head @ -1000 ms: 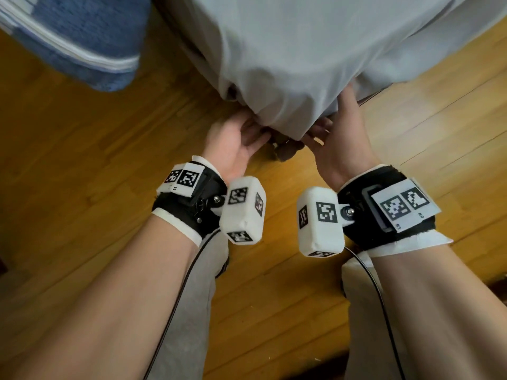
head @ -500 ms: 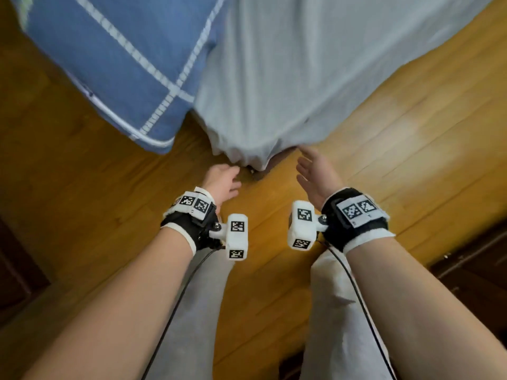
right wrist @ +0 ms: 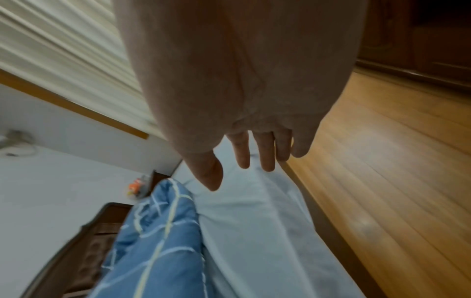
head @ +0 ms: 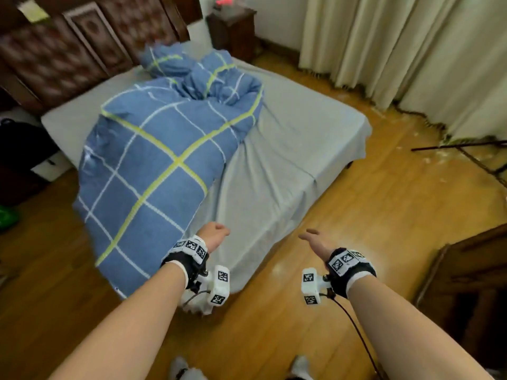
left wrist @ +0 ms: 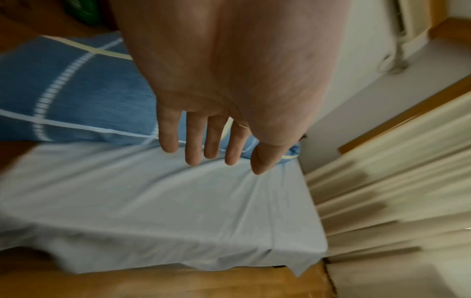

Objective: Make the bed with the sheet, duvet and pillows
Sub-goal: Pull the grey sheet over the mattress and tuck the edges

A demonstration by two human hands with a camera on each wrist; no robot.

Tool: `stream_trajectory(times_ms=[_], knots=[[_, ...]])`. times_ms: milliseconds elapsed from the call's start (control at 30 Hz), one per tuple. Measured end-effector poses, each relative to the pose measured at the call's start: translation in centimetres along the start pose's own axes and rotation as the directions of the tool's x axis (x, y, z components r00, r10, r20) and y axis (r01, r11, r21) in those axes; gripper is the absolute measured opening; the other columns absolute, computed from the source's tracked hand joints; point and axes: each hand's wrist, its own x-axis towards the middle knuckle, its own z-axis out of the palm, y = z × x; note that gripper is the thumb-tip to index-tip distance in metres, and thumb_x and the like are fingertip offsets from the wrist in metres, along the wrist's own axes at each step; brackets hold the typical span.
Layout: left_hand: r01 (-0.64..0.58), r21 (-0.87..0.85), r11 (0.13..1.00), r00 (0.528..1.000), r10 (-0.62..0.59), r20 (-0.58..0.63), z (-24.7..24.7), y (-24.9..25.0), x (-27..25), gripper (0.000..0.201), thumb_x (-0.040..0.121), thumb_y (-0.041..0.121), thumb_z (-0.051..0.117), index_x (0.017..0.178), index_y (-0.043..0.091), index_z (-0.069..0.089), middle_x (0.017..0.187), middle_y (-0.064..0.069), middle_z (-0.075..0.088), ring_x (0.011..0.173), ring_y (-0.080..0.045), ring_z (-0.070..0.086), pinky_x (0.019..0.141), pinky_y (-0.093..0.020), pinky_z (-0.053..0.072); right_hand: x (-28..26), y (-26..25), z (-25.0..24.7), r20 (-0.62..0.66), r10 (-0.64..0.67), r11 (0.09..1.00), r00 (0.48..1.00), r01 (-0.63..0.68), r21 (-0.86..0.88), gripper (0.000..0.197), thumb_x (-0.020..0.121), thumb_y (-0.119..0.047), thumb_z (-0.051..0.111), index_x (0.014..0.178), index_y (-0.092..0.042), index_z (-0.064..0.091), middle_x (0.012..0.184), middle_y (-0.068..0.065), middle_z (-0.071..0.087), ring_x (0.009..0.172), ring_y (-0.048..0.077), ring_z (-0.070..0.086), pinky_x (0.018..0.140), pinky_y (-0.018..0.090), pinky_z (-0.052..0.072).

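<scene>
Both hands hang empty above the near corner of the bed [head: 68,124], left hand [head: 215,235] loosely curled, right hand [head: 315,242] spread. The sheet [head: 288,160] covers the mattress. The duvet [head: 153,171] lies bunched along the left side, its long axis running near to far, spilling over the near-left edge, closest to the left hand.
</scene>
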Motion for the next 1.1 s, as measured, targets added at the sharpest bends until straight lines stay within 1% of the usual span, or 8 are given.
stream_trajectory(times_ms=[100, 200, 333, 433, 567, 800, 967, 1100], knots=[[-0.082, -0.025, 0.996, 0.996, 0.083, 0.015, 1.1, 8.1, -0.3, 0.03, 0.092, 0.026, 0.058, 0.115, 0.009, 0.065, 0.107, -0.021, 0.067, 0.098, -0.033, 0.062, 0.085, -0.04, 0.049, 0.2, -3.6, -7.7, -0.043, -0.07, 0.997, 0.997, 0.068, -0.047, 0.052, 0.093, -0.028, 0.065, 0.138, -0.005, 0.053, 0.136, 0.015, 0.057, 0.126, 0.03, 0.052, 0.096, 0.033, 0.04], [-0.105, -0.009, 0.994, 0.994, 0.106, 0.04, 2.6, 14.8, 0.8, 0.035, 0.092, 0.028, 0.059, 0.12, 0.008, 0.063, 0.121, -0.023, 0.063, 0.106, -0.036, 0.062, 0.096, -0.046, 0.047, 2.0, -6.3, -13.6, -0.059, -0.099, 0.992, 0.993, 0.093, -0.085, 0.05, 0.092, -0.027, 0.065, 0.136, -0.005, 0.054, 0.136, 0.015, 0.058, 0.126, 0.03, 0.052, 0.099, 0.035, 0.041], [-0.16, 0.073, 0.984, 0.987, 0.158, 0.031, 4.7, 22.1, 5.9, 0.037, 0.089, 0.034, 0.062, 0.118, 0.011, 0.065, 0.118, -0.007, 0.066, 0.114, -0.025, 0.06, 0.098, -0.031, 0.045, 6.8, -9.4, -19.9, -0.061, -0.154, 0.974, 0.986, 0.141, -0.179, 0.047, 0.091, -0.022, 0.067, 0.134, -0.007, 0.056, 0.136, 0.011, 0.058, 0.126, 0.027, 0.053, 0.098, 0.03, 0.041], [-0.198, 0.116, 0.973, 0.98, 0.193, 0.054, 6.8, 28.2, 10.9, 0.039, 0.089, 0.034, 0.062, 0.122, 0.012, 0.062, 0.123, -0.007, 0.064, 0.116, -0.023, 0.059, 0.101, -0.03, 0.043, 11.5, -11.7, -25.2, -0.079, -0.164, 0.962, 0.983, 0.142, -0.232, 0.045, 0.089, -0.023, 0.069, 0.132, -0.015, 0.058, 0.134, 0.01, 0.06, 0.122, 0.025, 0.056, 0.098, 0.032, 0.044], [-0.253, 0.166, 0.953, 0.967, 0.242, 0.085, 10.4, 38.0, 18.6, 0.04, 0.087, 0.033, 0.063, 0.122, 0.014, 0.061, 0.126, -0.007, 0.063, 0.116, -0.024, 0.058, 0.1, -0.03, 0.044, 18.0, -14.8, -34.0, -0.11, -0.085, 0.948, 0.99, 0.046, -0.315, 0.044, 0.088, -0.027, 0.07, 0.131, -0.024, 0.059, 0.137, 0.011, 0.055, 0.122, 0.026, 0.055, 0.095, 0.034, 0.046], [-0.388, 0.246, 0.888, 0.915, 0.338, 0.22, 15.9, 60.0, 28.8, 0.04, 0.087, 0.036, 0.061, 0.122, 0.018, 0.058, 0.123, -0.004, 0.062, 0.11, -0.023, 0.059, 0.098, -0.033, 0.046, 27.9, -23.0, -51.1, -0.211, -0.091, 0.928, 0.973, 0.006, -0.372, 0.045, 0.09, -0.033, 0.068, 0.133, -0.022, 0.058, 0.137, 0.008, 0.056, 0.118, 0.025, 0.058, 0.098, 0.037, 0.049], [-0.432, 0.256, 0.865, 0.895, 0.376, 0.24, 19.8, 73.6, 36.4, 0.039, 0.09, 0.034, 0.06, 0.125, 0.017, 0.057, 0.125, -0.003, 0.061, 0.116, -0.022, 0.057, 0.099, -0.03, 0.044, 37.9, -28.0, -61.7, -0.154, -0.126, 0.898, 0.98, 0.047, -0.438, 0.048, 0.09, -0.035, 0.067, 0.135, -0.021, 0.056, 0.135, 0.006, 0.057, 0.116, 0.023, 0.059, 0.094, 0.034, 0.051], [-0.336, 0.218, 0.916, 0.94, 0.311, 0.141, 22.1, 80.5, 43.6, 0.038, 0.089, 0.034, 0.062, 0.123, 0.016, 0.058, 0.126, -0.004, 0.062, 0.117, -0.021, 0.056, 0.102, -0.032, 0.043, 49.7, -31.7, -69.2, -0.025, -0.171, 0.845, 0.985, 0.134, -0.517, 0.046, 0.09, -0.038, 0.067, 0.132, -0.02, 0.057, 0.133, 0.005, 0.059, 0.115, 0.022, 0.059, 0.096, 0.035, 0.05]])
